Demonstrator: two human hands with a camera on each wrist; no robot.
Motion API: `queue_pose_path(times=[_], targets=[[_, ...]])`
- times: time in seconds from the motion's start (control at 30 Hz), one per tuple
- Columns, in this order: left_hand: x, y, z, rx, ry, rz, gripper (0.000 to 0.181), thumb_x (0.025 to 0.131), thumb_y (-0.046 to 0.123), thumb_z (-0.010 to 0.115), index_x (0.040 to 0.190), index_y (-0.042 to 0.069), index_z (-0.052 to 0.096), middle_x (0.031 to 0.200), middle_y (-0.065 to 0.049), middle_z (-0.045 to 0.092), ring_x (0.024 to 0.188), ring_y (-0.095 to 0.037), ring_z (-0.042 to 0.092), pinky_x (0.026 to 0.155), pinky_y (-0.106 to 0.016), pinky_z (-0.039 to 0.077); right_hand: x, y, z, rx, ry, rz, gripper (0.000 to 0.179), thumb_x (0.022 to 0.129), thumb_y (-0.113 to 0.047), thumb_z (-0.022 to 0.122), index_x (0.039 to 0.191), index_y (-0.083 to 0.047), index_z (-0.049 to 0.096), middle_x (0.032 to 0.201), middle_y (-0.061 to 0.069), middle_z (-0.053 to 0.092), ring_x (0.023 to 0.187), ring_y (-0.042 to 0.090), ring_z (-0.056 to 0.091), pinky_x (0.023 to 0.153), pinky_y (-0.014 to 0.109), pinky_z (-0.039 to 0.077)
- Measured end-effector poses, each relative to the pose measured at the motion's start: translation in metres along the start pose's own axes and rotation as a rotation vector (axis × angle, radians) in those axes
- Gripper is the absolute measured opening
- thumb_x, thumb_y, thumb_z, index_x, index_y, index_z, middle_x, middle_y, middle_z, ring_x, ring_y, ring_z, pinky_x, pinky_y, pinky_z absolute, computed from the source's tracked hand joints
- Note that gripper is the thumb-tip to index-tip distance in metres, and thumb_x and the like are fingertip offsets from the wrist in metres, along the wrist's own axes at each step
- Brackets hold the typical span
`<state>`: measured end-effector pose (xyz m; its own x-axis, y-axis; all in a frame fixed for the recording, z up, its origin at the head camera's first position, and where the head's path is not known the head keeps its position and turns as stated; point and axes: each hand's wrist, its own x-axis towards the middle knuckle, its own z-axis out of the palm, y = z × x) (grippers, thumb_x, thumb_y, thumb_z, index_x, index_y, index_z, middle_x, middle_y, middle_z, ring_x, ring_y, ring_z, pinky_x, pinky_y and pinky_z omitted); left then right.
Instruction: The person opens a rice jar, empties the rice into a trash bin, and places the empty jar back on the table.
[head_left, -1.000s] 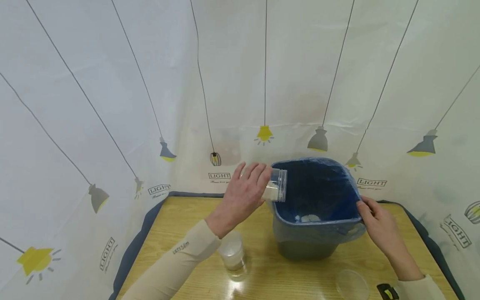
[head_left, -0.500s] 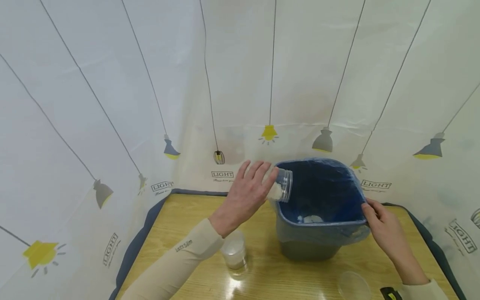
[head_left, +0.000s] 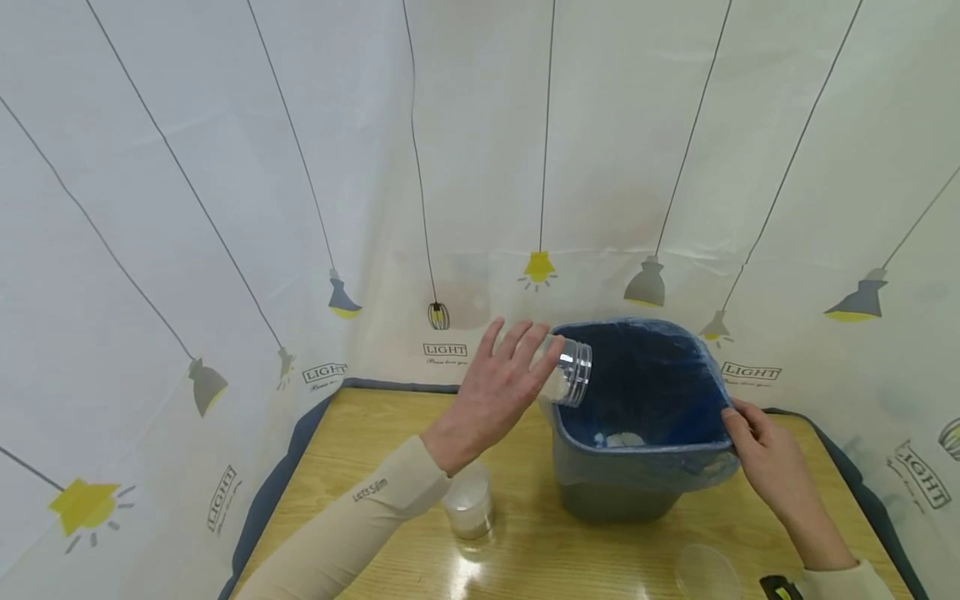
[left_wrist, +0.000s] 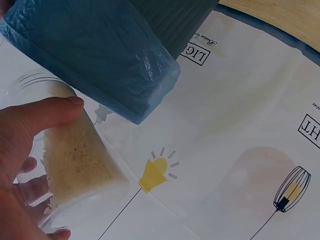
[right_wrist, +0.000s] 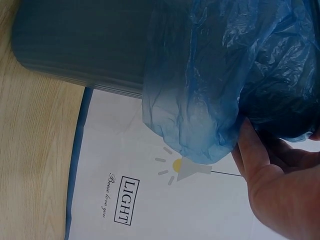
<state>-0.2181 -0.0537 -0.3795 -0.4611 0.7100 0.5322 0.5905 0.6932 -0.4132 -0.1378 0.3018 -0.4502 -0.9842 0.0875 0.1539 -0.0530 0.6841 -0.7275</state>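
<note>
My left hand (head_left: 487, 396) grips a clear screw-neck jar (left_wrist: 85, 150), its fingers and thumb round the side. The jar lies tipped nearly on its side, mouth over the left rim of a grey bin (head_left: 618, 500). Pale rice-like grains (left_wrist: 75, 145) lie along the jar's lower side. A blue plastic bag (head_left: 645, 375) lines the bin and folds over its rim; a small white patch (head_left: 624, 439) shows at the bottom inside. At the bin's right corner, my right hand (head_left: 765, 450) pinches the rim and bag, thumb outside; some of its fingers are hidden.
A second clear jar (head_left: 469, 504) with a lid stands on the wooden table (head_left: 390, 417), under the left forearm. A clear round lid (head_left: 707, 573) lies flat in front of the bin. Behind, a lamp-patterned white sheet (head_left: 480, 167) hangs round the table.
The left hand has brought the jar slightly further right over the bin's rim, and its upper fingers have spread a little. The right hand keeps its hold; the head view has shifted slightly.
</note>
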Motion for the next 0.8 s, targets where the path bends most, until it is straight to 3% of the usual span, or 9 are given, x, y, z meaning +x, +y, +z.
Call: queue_pose_path(times=[0.33, 0.8], targets=[[0.0001, 0.0029, 0.0007, 0.032, -0.003, 0.012, 0.063, 0.091, 0.014, 0.078, 0.147, 0.015, 0.051, 0.146, -0.012, 0.051, 0.137, -0.032, 0.045, 0.116, -0.055, 0.034, 0.0004, 0.0032, 0.0011, 0.020, 0.002, -0.005, 0.058, 0.113, -0.032, 0.036, 0.148, 0.014, 0.042, 0.136, 0.041, 0.053, 0.110, 0.051, 0.064, 0.068, 0.014, 0.049], [0.0034, 0.0057, 0.0030, 0.060, 0.034, 0.027, 0.057, 0.092, 0.008, 0.073, 0.144, 0.016, 0.051, 0.145, -0.012, 0.053, 0.137, -0.032, 0.045, 0.115, -0.053, 0.036, 0.0004, 0.0028, 0.0010, 0.022, 0.008, -0.007, 0.058, 0.113, -0.032, 0.036, 0.148, 0.014, 0.042, 0.135, 0.041, 0.054, 0.111, 0.052, 0.063, 0.068, 0.014, 0.048]])
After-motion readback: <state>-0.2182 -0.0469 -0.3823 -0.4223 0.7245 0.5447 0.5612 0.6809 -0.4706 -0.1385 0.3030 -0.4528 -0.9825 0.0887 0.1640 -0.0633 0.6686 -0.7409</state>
